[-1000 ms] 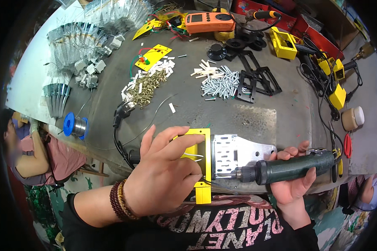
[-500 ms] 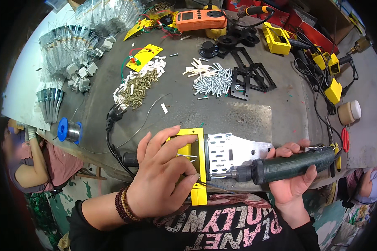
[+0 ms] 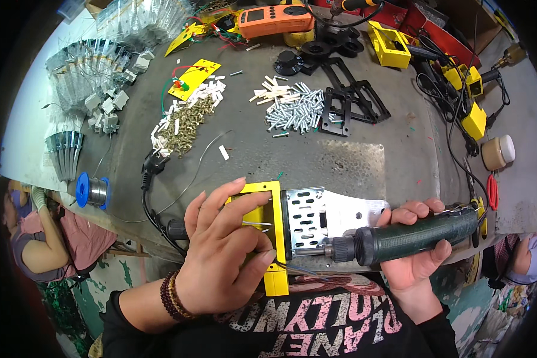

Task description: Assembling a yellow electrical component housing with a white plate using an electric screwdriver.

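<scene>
My left hand (image 3: 218, 256) holds a yellow plastic housing (image 3: 275, 285) near the table's front edge, its thumb and index finger closed at the frame and the other fingers lying over the top. Pale wire ends show inside the opening. A silvery metal plate with slots (image 3: 347, 206) extends from the housing's right side. Wrapped round a dark green electric screwdriver (image 3: 420, 237) is my right hand (image 3: 416, 271). The tool lies sideways, its thin bit pointing left along the plate's lower edge toward the housing. Whether the bit sits in a screw is hidden.
Silver screws (image 3: 293, 110), brass-coloured screws (image 3: 188, 128) and black plastic frames (image 3: 337, 113) lie beyond my hands. A solder spool (image 3: 92, 191) is left; a jar (image 3: 497, 153) and cables are right. An orange meter (image 3: 275, 21) lies at the back. Other people are at both sides.
The view has shifted a little, so the table's things sit slightly further left. Both hands keep their grips, and the screwdriver stays lined up beside the metal plate.
</scene>
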{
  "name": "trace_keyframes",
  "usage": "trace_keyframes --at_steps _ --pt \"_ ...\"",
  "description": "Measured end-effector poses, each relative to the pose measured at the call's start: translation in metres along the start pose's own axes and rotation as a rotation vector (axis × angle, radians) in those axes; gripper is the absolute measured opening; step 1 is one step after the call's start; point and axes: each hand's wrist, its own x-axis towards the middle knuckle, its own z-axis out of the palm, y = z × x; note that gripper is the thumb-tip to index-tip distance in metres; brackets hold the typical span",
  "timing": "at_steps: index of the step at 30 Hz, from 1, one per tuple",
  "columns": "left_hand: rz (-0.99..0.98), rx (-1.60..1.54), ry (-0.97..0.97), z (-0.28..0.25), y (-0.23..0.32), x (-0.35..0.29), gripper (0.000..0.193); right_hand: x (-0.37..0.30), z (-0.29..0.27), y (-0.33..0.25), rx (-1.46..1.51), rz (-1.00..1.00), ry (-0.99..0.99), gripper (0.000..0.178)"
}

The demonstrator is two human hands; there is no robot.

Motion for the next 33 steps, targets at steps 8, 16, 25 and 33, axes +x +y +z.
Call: trace_keyframes --at_steps 8,16,25,33 --pt "0.038 -0.050 -0.060 -0.0058 -0.0005 -0.0016 0.034 0.0016 -0.0008 -0.0004 -0.004 0.012 -0.015 0.057" --pt "0.035 -0.033 0.014 0.0017 -0.0023 -0.0066 0.046 0.0021 0.0002 0.0015 -0.020 -0.002 -0.035 0.054" --pt "-0.048 -0.048 -0.010 0.0023 0.0025 -0.0056 0.044 -0.0001 0.0042 0.0031 0.001 -0.012 0.017 0.056" --pt "-0.055 -0.029 -0.067 0.0011 0.0015 -0.0039 0.049 -0.0004 -0.0002 0.0037 0.020 -0.027 -0.010 0.053"
